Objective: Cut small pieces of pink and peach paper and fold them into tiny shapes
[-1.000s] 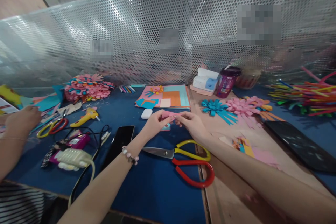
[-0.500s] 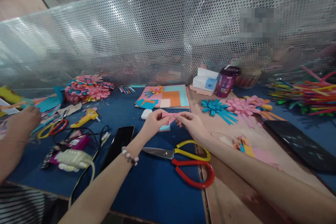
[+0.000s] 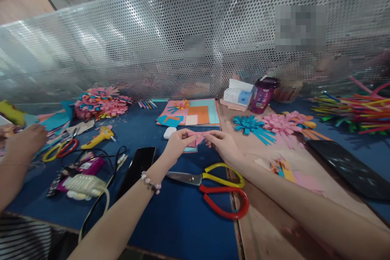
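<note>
Between my two hands is a small piece of pink paper (image 3: 197, 139), which looks folded. My left hand (image 3: 179, 144) pinches its left side, and my right hand (image 3: 222, 143) pinches its right side. Below the hands lies a large pair of scissors (image 3: 210, 185) with one yellow and one red handle, blades pointing left. A white case (image 3: 170, 132) sits just left of my left hand. Behind the hands are stacked coloured paper sheets (image 3: 204, 109) with blue paper pieces (image 3: 170, 121) and a small orange paper flower on top.
At left, a co-worker's hand (image 3: 24, 142) is near small scissors (image 3: 61, 149), a yellow glue gun (image 3: 99, 137) and a power strip (image 3: 85, 185). A phone (image 3: 140, 166) lies by my left forearm. Paper flowers (image 3: 248, 125), a purple cup (image 3: 263, 94) and a dark tablet-like slab (image 3: 347, 166) are at right.
The pink paper has shifted slightly between my fingers and shows more of its face below them. Both hands stay in nearly the same place. The co-worker's hand has barely moved.
</note>
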`<state>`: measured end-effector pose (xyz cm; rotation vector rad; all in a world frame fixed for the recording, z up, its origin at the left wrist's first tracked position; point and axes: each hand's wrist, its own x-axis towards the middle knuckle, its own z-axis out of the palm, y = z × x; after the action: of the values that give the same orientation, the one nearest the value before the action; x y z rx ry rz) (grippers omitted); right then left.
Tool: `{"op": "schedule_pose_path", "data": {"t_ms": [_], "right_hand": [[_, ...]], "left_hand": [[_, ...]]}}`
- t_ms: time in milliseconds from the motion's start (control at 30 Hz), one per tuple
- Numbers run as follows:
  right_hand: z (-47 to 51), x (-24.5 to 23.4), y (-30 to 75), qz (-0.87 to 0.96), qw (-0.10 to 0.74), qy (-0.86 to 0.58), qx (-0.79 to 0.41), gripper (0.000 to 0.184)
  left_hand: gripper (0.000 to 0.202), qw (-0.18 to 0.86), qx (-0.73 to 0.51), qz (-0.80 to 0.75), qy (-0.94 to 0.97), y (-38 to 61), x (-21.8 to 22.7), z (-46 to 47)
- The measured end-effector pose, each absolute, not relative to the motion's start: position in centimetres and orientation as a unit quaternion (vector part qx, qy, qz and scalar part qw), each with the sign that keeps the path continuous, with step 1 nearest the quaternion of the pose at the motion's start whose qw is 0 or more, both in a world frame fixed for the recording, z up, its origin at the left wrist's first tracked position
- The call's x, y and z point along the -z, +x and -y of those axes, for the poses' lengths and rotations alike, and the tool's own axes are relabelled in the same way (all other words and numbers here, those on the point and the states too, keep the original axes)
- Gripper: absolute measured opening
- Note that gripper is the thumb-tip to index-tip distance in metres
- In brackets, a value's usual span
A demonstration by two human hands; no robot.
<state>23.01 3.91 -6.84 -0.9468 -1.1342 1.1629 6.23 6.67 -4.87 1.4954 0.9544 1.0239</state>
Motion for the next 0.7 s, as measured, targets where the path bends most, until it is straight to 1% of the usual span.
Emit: {"op": "schedule_pose_path", "data": {"t_ms": [100, 300, 467, 700], "right_hand": [[-3.89, 6.76, 23.0, 0.484, 0.588, -0.415, -0.498, 0.027], [-3.57, 6.0, 22.91, 0.522, 0.544, -0.446, -0.481, 0.025], [-3.68, 6.21, 22.92, 0.516, 0.555, -0.438, -0.484, 0.026], [-3.74, 6.63, 23.12, 0.48, 0.577, -0.413, -0.516, 0.031]], "left_hand": [[0.03, 0.521, -0.435, -0.406, 0.612, 6.3, 4.9, -6.55], [0.028, 0.503, -0.443, -0.418, 0.614, 6.35, 4.91, -6.56], [0.024, 0.511, -0.443, -0.418, 0.607, 6.38, 4.96, -6.63], [0.028, 0.514, -0.437, -0.413, 0.612, 6.42, 4.81, -6.48]]}}
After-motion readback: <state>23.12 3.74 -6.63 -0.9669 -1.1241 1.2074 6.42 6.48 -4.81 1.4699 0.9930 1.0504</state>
